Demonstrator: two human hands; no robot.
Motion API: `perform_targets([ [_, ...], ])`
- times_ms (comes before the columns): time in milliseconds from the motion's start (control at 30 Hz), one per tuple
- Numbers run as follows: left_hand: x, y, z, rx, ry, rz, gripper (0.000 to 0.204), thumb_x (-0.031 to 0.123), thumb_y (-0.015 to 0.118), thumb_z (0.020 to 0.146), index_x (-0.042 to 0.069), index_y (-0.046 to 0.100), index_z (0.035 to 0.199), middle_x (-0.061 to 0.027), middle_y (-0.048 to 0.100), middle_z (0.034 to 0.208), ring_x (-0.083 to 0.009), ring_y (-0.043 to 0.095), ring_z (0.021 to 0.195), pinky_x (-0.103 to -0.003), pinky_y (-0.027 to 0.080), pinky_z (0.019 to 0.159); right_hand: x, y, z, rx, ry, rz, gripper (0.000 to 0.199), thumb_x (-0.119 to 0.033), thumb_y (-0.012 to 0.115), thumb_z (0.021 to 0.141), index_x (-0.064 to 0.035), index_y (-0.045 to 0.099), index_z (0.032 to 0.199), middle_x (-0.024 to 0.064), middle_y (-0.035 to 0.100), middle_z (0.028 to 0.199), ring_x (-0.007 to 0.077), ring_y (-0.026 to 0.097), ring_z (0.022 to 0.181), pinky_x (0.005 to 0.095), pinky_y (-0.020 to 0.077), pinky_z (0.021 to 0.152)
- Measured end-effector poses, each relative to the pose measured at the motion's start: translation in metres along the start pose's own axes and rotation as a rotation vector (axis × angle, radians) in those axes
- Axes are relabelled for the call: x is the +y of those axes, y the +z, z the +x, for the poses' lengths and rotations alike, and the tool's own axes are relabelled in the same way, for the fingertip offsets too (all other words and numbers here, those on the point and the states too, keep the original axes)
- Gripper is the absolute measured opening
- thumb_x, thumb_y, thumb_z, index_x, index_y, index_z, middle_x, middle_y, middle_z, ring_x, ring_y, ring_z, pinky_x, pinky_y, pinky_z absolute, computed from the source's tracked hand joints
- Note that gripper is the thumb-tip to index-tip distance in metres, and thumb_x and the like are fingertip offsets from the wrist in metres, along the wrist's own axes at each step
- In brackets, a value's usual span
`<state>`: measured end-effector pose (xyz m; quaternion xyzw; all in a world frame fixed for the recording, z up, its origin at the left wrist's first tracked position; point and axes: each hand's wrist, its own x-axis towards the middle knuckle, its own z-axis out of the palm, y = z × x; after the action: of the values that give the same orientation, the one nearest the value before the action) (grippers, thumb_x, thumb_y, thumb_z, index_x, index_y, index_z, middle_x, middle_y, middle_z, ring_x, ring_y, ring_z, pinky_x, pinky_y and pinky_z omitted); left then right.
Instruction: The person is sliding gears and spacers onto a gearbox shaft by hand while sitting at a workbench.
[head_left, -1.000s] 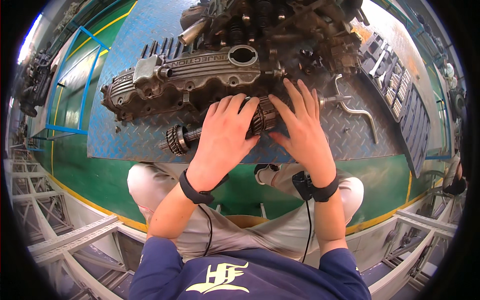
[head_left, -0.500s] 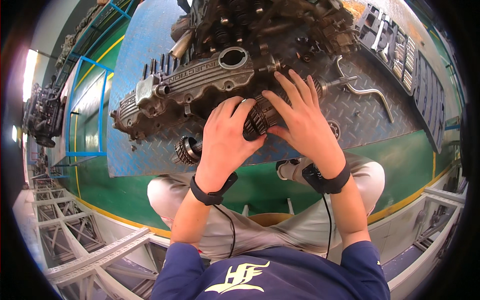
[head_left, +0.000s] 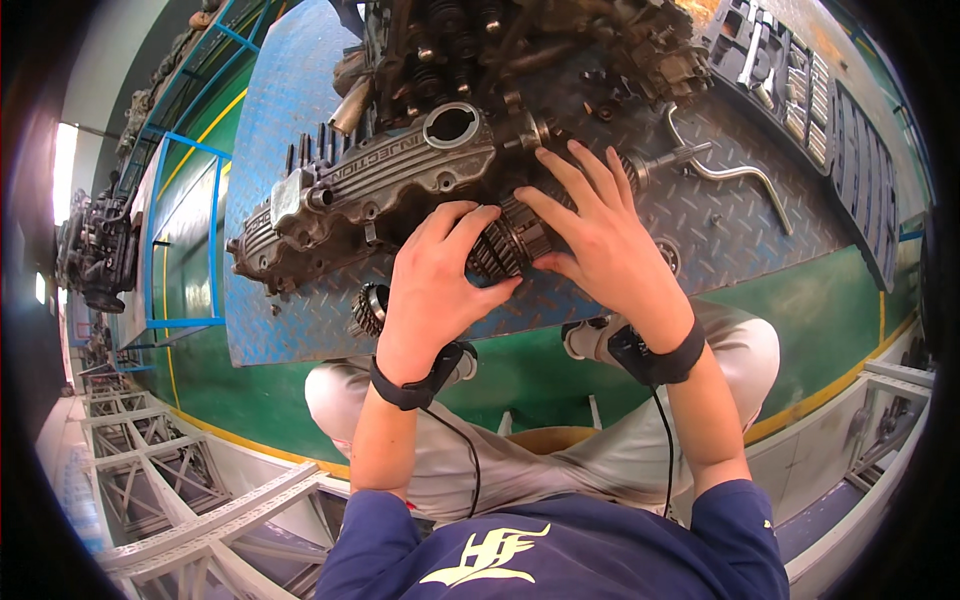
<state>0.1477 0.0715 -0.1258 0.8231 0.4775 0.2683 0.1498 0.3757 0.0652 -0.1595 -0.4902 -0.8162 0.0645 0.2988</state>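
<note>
Probably to stop its round body rolling, the left hand (head_left: 437,272) and right hand (head_left: 603,240) hold the dark-grey, toothed, cylindrical metal gear shaft (head_left: 522,238) with arched fingers, near the edge of the blue-grey tread-plate worktop (head_left: 735,232).

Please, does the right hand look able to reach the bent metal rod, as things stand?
Probably yes. The bent metal rod lies on the table, to the right of the right hand, and nothing seems to cover its outer end. The hand would first have to leave the geared shaft.
</note>
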Motion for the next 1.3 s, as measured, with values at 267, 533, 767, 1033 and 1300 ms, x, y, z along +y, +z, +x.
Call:
perform_targets([
  [267,-0.004,-0.002,-0.003,-0.008,0.03,0.048,0.067,0.016,0.096,0.066,0.007,0.071,0.128,-0.0148,0.068,0.126,-0.0386,0.069,0.114,-0.047,0.058,0.098,0.001,0.0,0.001,0.003,-0.009,0.018,0.074,-0.021,0.094,0.075,-0.0147,0.067,0.144,0.0131,0.05,0.165,0.0439,0.038,0.157,0.0666,0.0247,0.133],
  [533,0.004,-0.003,-0.003,-0.027,-0.018,0.028,0.068,0.012,0.095,0.067,0.005,0.07,0.129,-0.0159,0.068,0.131,-0.0394,0.069,0.118,-0.046,0.058,0.101,0.0,-0.005,0.001,-0.041,0.011,0.029,0.081,-0.018,0.094,0.073,-0.0156,0.064,0.147,0.0125,0.048,0.168,0.0442,0.037,0.159,0.0663,0.0237,0.133],
  [767,0.001,-0.002,-0.009,-0.028,-0.023,0.034,0.078,0.012,0.094,0.069,0.005,0.065,0.14,-0.0177,0.066,0.138,-0.0405,0.066,0.126,-0.046,0.055,0.107,0.0,0.001,0.002,-0.056,0.026,-0.07,0.079,-0.013,0.094,0.072,-0.0077,0.064,0.145,0.017,0.049,0.163,0.044,0.038,0.157,0.0679,0.0234,0.133],
  [1033,-0.005,0.002,-0.014,0.016,-0.028,0.074,0.085,0.017,0.095,0.071,0.002,0.061,0.148,-0.0192,0.065,0.146,-0.0412,0.061,0.134,-0.049,0.049,0.116,-0.008,0.007,0.008,-0.063,0.017,-0.136,0.067,-0.011,0.092,0.072,-0.0036,0.072,0.135,0.0205,0.047,0.165,0.0457,0.034,0.158,0.0714,0.021,0.132],
  [1300,-0.006,0.002,-0.016,0.027,-0.006,0.041,0.084,0.015,0.096,0.069,0.0,0.062,0.145,-0.0198,0.066,0.145,-0.0412,0.061,0.135,-0.048,0.049,0.117,-0.019,0.008,0.006,-0.049,0.022,-0.159,0.07,-0.01,0.092,0.07,-0.0012,0.071,0.136,0.0196,0.048,0.162,0.0433,0.037,0.155,0.0689,0.0195,0.133],
])
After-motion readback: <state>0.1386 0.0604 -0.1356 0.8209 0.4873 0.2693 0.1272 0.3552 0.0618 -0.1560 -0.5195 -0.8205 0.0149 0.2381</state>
